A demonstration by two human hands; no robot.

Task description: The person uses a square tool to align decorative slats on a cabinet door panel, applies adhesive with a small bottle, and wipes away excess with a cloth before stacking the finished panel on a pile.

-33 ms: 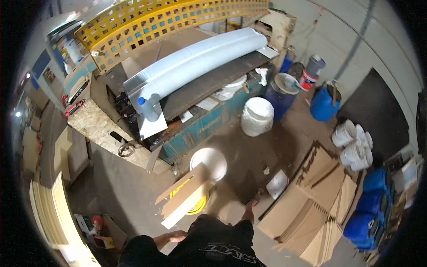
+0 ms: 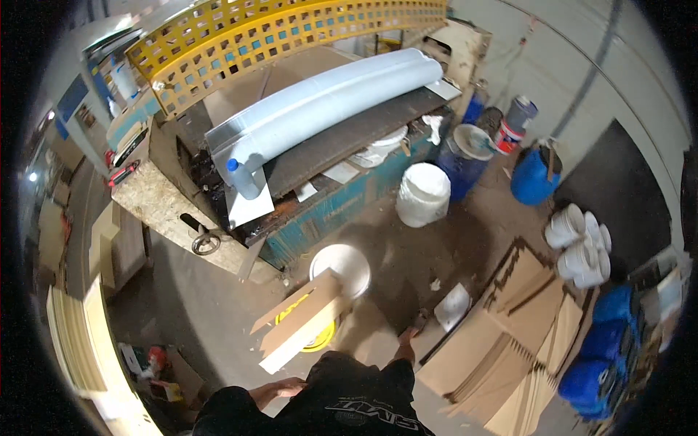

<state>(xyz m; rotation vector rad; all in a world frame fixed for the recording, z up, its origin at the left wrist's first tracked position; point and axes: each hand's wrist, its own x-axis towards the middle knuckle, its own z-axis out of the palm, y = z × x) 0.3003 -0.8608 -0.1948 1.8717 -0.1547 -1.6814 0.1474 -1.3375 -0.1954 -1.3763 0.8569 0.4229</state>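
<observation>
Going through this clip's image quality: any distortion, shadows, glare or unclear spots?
Head view: fisheye distortion bows the yellow perforated guard, and the corners go black; head view: a dark shadow spreads over the floor; head view: the pale panels at left look very bright; head view: the right hand is small and indistinct.

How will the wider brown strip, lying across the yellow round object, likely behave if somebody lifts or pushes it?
The brown strip is probably fairly stiff, since its long edges run straight. It looks thin, like cardboard, so it may be light. A push might slide it, as no fastening shows where it overlaps the yellow round object.
</observation>
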